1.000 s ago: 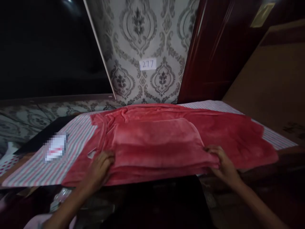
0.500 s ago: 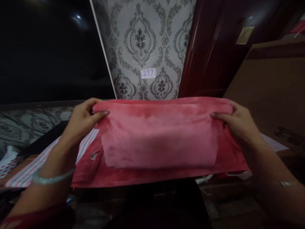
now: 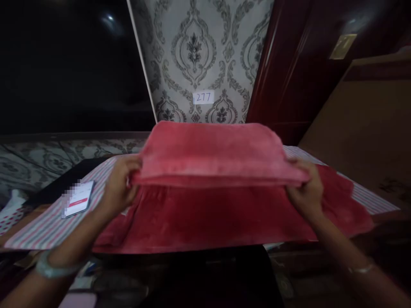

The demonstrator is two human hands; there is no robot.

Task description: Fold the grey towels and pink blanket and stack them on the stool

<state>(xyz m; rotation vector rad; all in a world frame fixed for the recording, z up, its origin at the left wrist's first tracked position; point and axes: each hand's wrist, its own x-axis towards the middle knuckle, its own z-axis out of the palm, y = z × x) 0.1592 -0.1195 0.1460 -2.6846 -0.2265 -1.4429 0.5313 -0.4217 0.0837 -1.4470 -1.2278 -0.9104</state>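
A red plush cloth (image 3: 212, 149) lies across a striped sheet (image 3: 48, 222) on the table. Its near part is folded into a thick layer and held up above the rest, which stays spread flat below (image 3: 205, 218). My left hand (image 3: 120, 186) grips the folded layer at its left end. My right hand (image 3: 305, 190) grips its right end. Both wrists wear bangles.
A small white card or phone (image 3: 78, 199) lies on the striped sheet to the left. Behind stands patterned wallpaper with a label reading 277 (image 3: 203, 97), a dark red door (image 3: 289, 85) and a brown board (image 3: 362, 124) on the right. A dark panel fills the upper left.
Both hands took the folded near edge of the red cloth, raised it upright, then carried it away from me, so it now lies flatter over the far part.
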